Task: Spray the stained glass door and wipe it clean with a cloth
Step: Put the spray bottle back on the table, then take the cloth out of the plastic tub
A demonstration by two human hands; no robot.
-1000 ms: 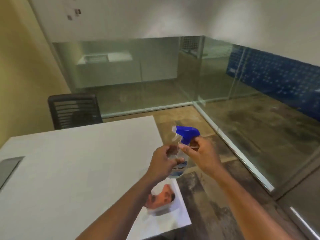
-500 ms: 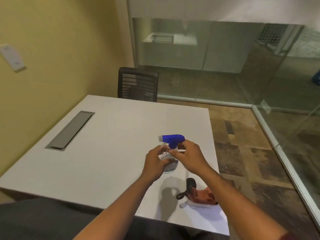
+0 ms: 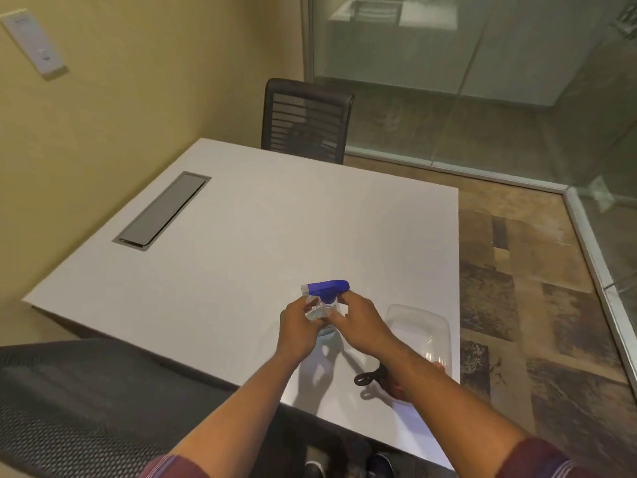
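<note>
1. The left hand (image 3: 297, 327) has its fingers curled round the clear body of the spray bottle (image 3: 324, 307), gripping it from the left side.
2. The right hand (image 3: 360, 322) holds the same bottle from the right. Its thumb and fingers are bent in at the neck, just under the blue spray head (image 3: 325, 287).
3. The bottle stands upright between the two hands, a little right of centre in the lower half of the frame. The nozzle points to the left. Whether its base touches the surface cannot be told.
4. Under the hands is a white table (image 3: 258, 236), and the bottle's shadow falls on it toward the lower edge.
5. Just right of the right hand, a clear plastic tub (image 3: 418, 324) lies on the table near its right edge.
6. Below the tub, a black loop (image 3: 367, 377) shows beside the right forearm. Next to it is a red thing (image 3: 396, 391), mostly hidden by the arm and too covered to identify.
7. A grey hatch (image 3: 162, 210) is set into the table at centre left.
8. A black chair (image 3: 306, 120) stands at the table's far side, top centre.
9. A grey mesh chair back (image 3: 79, 401) fills the lower left.
10. The glass wall (image 3: 482, 56) takes the upper right, well apart from the bottle. Which pane is the door cannot be told.
11. A white wall plate (image 3: 34, 43) is on the yellow wall at the upper left.
</note>
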